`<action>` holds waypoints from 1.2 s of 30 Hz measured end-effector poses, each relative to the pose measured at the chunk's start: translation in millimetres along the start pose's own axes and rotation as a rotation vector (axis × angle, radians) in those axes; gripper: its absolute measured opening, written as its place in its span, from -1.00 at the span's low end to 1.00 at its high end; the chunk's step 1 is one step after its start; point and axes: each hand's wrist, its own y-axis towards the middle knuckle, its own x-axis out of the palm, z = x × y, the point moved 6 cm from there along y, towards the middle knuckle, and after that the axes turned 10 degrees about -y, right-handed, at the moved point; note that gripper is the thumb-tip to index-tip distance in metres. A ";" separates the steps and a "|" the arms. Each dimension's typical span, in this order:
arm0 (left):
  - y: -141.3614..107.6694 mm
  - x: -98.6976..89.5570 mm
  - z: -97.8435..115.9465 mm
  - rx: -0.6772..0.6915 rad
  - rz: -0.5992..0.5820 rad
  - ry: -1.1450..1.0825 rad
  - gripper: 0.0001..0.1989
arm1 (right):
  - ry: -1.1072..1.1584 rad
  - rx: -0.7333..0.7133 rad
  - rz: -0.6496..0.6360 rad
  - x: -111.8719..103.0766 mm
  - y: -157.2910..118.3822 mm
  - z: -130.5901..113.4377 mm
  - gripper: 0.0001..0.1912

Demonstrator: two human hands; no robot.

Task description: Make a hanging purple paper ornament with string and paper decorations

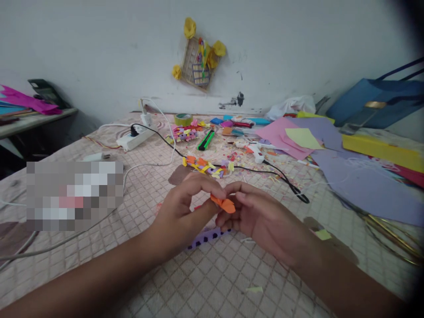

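Over the tabletop, left hand pinches orange paper, right hand unclear in grip, decorated strip seemingly done, purple strip seemingly not.

A left hand and a right hand are seen bare, with slim fingers. Both forearms are shown uncovered as far as the edge of view.
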 end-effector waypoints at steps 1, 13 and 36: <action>0.1 1.5 -0.7 -0.012 -0.025 -0.026 -0.89 | 0.012 0.010 0.013 0.1 0.2 0.5 -0.92; -2.6 6.9 -19.9 -0.283 -0.001 -0.260 -0.89 | -0.175 -0.177 0.238 -16.1 -1.0 -5.6 -0.88; -2.6 4.6 -5.4 -0.005 -0.059 0.429 -0.95 | -0.514 -0.214 0.267 -13.4 -3.1 -13.6 -0.90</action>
